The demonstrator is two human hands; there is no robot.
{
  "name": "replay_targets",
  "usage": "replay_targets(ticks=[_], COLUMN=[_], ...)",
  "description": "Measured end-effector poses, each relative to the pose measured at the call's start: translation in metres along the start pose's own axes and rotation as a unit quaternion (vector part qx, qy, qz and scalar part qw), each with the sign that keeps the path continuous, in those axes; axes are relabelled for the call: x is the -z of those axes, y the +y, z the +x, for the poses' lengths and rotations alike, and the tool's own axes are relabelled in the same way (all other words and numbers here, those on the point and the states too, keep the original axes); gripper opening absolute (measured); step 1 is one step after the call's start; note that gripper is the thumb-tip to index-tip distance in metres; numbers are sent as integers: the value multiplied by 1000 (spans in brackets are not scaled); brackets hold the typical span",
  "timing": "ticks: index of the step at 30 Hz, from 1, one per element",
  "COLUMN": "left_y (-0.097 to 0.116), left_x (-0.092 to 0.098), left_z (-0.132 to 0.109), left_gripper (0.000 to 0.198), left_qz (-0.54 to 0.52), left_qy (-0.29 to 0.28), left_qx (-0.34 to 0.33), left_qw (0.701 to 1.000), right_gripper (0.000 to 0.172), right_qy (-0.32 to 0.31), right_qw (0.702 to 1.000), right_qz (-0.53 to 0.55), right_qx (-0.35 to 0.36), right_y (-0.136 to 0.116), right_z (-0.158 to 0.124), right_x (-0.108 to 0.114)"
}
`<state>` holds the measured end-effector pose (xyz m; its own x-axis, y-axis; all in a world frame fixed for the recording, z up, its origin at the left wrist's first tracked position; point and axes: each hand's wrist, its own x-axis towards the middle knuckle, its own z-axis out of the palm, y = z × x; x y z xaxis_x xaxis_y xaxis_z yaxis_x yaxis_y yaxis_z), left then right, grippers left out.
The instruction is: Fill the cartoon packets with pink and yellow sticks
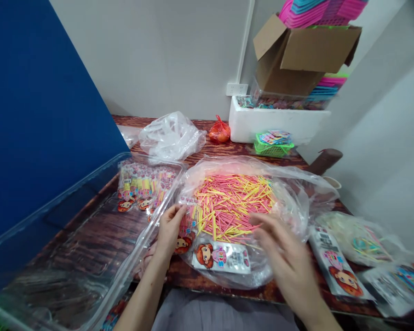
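My left hand [171, 227] pinches the edge of a clear printed packet [187, 225] that has pink and yellow sticks inside and a red-haired cartoon girl at its lower end. Beside it, a heap of thin pink and yellow sticks [232, 204] lies in a wide-open clear plastic bag [293, 172]. Motion smears my right hand [283, 250] over the right edge of the heap, so whether its fingers hold a stick is unclear. A flat packet stack [224, 257] with the same cartoon print rests on the bag's near edge, between my hands.
On the left stands a clear plastic bin [138, 250] with filled packets [146, 184]. More printed packets [341, 266] and a bag with a few sticks [369, 241] lie right. Behind are a crumpled bag [172, 138], a green basket [274, 149] and a white foam box [279, 124].
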<state>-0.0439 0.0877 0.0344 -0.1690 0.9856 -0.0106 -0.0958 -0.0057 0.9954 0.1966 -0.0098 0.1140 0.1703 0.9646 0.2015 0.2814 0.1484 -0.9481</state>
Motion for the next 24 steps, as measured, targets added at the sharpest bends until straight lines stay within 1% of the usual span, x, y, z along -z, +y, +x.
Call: replay_targets(ticks=[1, 2, 3, 5, 6, 8, 10, 11, 13, 15, 17, 19, 22, 24], left_y=[-1, -2, -3, -7, -9, -14, -18, -20, -21, -21, -19, -16, -12, -10], left_x=[-1, -3, -5, -8, -9, -11, -13, -13, -14, -13, -11, -8, -3, -1], left_z=[2, 4, 7, 14, 18, 24, 26, 25, 20, 12, 3, -5, -14, -19], left_gripper=[33, 33, 34, 35, 35, 29, 22, 25, 37, 44, 47, 47, 43, 38], left_qz=[20, 43, 66, 103, 114, 134, 151, 163, 205, 266, 320, 350, 358, 352], left_qy=[2, 8, 17, 42, 59, 95, 125, 133, 132, 120, 109, 103, 97, 88], left_qx=[-17, -33, -47, -63, -68, -77, -87, -96, -126, -162, -185, -193, -195, -197], left_qw=[1000, 998, 997, 992, 989, 983, 977, 973, 962, 943, 923, 911, 908, 911], right_gripper=[18, 19, 24, 32, 32, 30, 28, 28, 32, 34, 30, 22, 6, 6], right_qy=[-18, -37, -55, -72, -69, -55, -40, -35, -29, -27, -34, -49, -64, -65], right_qw=[999, 995, 988, 966, 951, 913, 879, 866, 852, 845, 842, 845, 855, 861], right_qz=[-38, -86, -140, -246, -301, -403, -475, -497, -521, -534, -538, -532, -514, -504], right_qx=[7, 13, 18, 18, 19, 24, 27, 28, 32, 33, 29, 26, 15, 5], right_y=[11, 24, 38, 64, 75, 87, 90, 90, 88, 87, 88, 89, 91, 92], right_z=[3, 7, 11, 16, 18, 20, 21, 22, 24, 26, 27, 28, 29, 31], right_x=[-7, -14, -22, -38, -45, -58, -69, -74, -83, -90, -92, -91, -86, -82])
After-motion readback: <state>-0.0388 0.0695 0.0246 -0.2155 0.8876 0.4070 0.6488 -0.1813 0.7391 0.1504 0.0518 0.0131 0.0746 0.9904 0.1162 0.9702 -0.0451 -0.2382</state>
